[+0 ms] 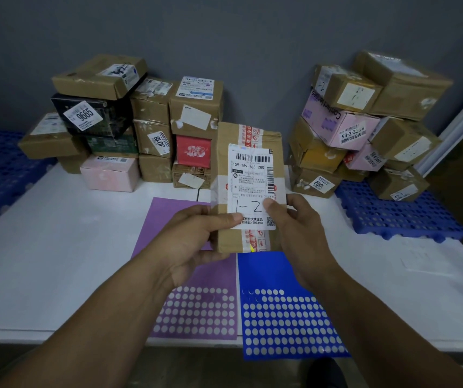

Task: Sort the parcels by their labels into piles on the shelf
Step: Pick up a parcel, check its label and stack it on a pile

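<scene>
Your left hand (193, 236) and right hand (294, 219) clasp the taped cardboard parcel (248, 186) upright above the white shelf (56, 247); it looks stiff and light, so hold its lower edges.

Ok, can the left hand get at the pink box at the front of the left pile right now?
Probably yes. The pink box has nothing standing in front of it; the left hand would first have to leave the held parcel to the right hand.
</scene>
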